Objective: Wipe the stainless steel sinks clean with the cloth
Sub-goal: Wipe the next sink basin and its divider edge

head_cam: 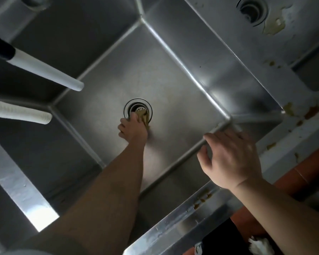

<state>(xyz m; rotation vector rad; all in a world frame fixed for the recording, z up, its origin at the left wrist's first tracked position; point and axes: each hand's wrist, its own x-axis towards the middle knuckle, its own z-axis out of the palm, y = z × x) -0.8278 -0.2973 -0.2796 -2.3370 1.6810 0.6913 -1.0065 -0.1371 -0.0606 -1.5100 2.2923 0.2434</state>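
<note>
1. The sink (173, 74) is brushed grey steel, darker on its left wall.
2. The cloth (143, 116) at the drain is yellow-brown.
3. The nearer hose (20, 111) at the left is white and ribbed; the farther hose (46, 72) is white with a black upper section.
4. Brown and yellowish stains (310, 112) speckle the pale rim at the right.
5. The floor (313, 172) at the near right is reddish-orange.

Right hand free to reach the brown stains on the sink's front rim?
Probably yes. The right hand rests empty on the basin edge, nothing lies between it and the brown stains, but the cloth is in the left hand.
</note>
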